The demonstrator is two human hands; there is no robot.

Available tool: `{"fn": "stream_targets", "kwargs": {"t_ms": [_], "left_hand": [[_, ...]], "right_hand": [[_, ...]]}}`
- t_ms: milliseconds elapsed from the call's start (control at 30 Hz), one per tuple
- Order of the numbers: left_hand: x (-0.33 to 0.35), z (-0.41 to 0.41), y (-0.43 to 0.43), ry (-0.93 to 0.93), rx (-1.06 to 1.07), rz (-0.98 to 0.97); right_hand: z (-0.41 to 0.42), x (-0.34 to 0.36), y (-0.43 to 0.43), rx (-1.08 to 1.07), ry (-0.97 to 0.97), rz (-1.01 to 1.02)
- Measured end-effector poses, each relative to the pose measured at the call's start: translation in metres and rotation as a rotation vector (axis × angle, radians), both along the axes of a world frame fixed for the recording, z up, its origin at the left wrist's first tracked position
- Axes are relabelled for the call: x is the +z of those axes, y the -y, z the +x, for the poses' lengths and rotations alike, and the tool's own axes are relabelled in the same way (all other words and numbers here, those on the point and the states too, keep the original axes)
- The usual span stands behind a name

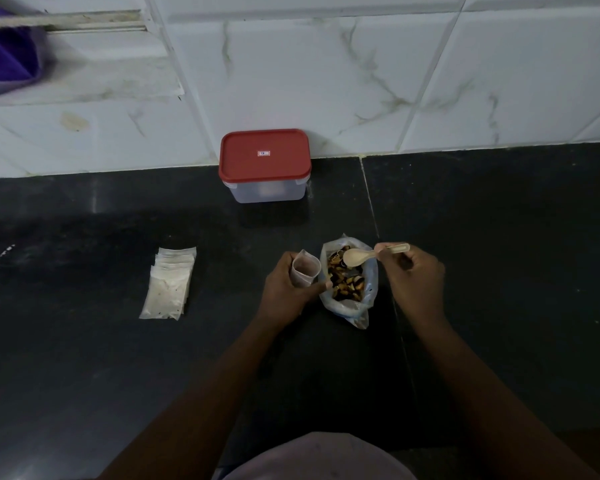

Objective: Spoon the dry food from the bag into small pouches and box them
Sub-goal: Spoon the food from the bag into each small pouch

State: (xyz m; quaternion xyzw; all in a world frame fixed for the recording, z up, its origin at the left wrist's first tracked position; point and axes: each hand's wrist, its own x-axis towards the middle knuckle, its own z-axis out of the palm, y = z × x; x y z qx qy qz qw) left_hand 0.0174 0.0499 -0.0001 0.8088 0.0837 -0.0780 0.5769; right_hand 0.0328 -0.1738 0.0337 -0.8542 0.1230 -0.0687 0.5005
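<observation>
An open clear plastic bag (362, 304) of dark and tan dry food (345, 282) stands on the black counter. My left hand (284, 289) grips a small clear pouch (305, 268) held open, just left of the bag, its thumb touching the bag's edge. My right hand (413, 271) pinches the handle of a pale plastic spoon (359, 256); the bowl hovers over the bag's far opening and looks empty. A clear box with a red lid (264, 157), closed, stands against the wall behind.
A stack of several flat empty pouches (170, 282) lies on the counter (84, 358) to the left. The marble-tiled wall (361, 81) runs along the back. A purple cloth (4, 57) hangs at the top left.
</observation>
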Motion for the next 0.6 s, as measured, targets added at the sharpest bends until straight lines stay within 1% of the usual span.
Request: {"fn": "stream_targets", "kwargs": {"t_ms": [67,167,333,400,467,533,600], "left_hand": [[-0.001,0.000,0.000,-0.017,-0.022,0.015],[-0.001,0.000,0.001,-0.053,-0.064,0.030],[-0.005,-0.001,0.005,-0.054,-0.087,0.028],[-0.008,-0.001,0.006,-0.044,-0.087,0.044],[-0.009,0.000,0.006,-0.054,-0.095,0.041],[-0.008,0.001,0.007,-0.058,-0.111,0.034],[-0.006,0.001,0.007,-0.056,-0.121,0.026]], "right_hand": [[0.000,-0.007,0.001,0.005,-0.020,-0.080],[0.001,-0.012,-0.001,0.014,-0.013,-0.137],[-0.002,-0.012,-0.008,0.028,0.063,-0.219],[-0.002,-0.014,-0.008,0.008,0.120,-0.232],[-0.003,-0.015,-0.010,0.033,0.140,-0.243],[-0.004,-0.016,-0.014,0.064,0.112,-0.217],[-0.003,-0.016,-0.019,0.026,0.041,-0.128]]}}
